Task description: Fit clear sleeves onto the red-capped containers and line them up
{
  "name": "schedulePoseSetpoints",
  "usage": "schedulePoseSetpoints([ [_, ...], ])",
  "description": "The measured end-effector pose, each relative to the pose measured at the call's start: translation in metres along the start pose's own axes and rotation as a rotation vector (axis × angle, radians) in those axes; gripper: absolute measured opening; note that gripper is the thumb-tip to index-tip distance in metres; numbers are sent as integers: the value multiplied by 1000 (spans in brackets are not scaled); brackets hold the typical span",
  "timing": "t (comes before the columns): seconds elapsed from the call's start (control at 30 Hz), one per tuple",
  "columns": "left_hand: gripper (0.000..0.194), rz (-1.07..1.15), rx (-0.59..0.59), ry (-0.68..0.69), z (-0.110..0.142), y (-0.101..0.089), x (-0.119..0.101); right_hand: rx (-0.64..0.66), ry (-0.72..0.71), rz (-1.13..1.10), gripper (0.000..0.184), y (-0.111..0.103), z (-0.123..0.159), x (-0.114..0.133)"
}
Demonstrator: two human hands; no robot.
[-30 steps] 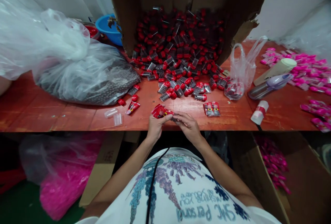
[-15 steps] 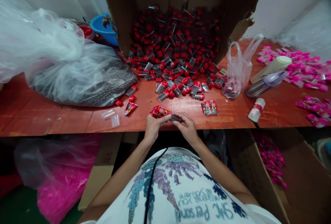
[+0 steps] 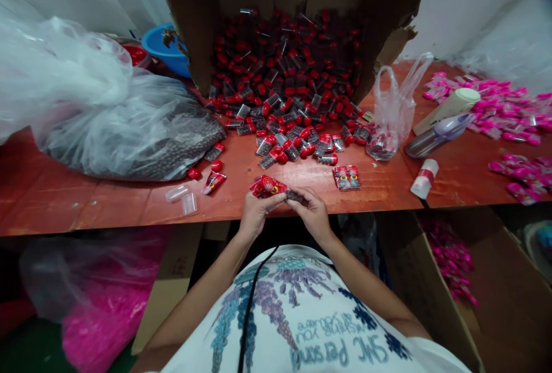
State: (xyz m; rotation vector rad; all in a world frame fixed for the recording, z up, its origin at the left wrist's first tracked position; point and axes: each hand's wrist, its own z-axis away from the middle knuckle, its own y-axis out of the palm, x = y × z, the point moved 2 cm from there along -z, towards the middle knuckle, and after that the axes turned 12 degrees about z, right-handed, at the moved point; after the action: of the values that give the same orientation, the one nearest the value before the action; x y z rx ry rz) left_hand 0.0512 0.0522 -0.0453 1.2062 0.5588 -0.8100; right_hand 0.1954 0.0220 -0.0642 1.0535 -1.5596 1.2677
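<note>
In front of my body, at the table's near edge, my left hand (image 3: 253,215) is closed on a red printed plastic wrapper (image 3: 267,186). My right hand (image 3: 317,215) pinches a small clear tube of dark beads (image 3: 295,196), touching the wrapper's right end; fingers partly cover it. Left of my hands lie another red wrapper (image 3: 214,181), two clear tubes without caps (image 3: 188,203) and loose red caps (image 3: 194,173). To the right, two printed red packets (image 3: 347,177) lie side by side. Beyond spreads a pile of red-capped bead tubes (image 3: 293,114).
A cardboard box (image 3: 375,11) opens toward me behind the pile. At left sits a clear bag of dark beads (image 3: 142,137) by a blue basin (image 3: 166,48). At right are a plastic bag (image 3: 394,114), bottles (image 3: 440,134), a white roll (image 3: 425,179) and pink pieces (image 3: 500,108).
The view has shifted slightly, so the table's contents sit a little further left. Both hands keep their grip; the red wrapper shows a bit more of its printed face.
</note>
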Motion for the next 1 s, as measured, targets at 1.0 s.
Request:
schedulePoseSetpoints([
  [1.0, 23, -59, 75, -60, 3, 5, 0, 81, 62, -104, 51, -5, -6, 3],
])
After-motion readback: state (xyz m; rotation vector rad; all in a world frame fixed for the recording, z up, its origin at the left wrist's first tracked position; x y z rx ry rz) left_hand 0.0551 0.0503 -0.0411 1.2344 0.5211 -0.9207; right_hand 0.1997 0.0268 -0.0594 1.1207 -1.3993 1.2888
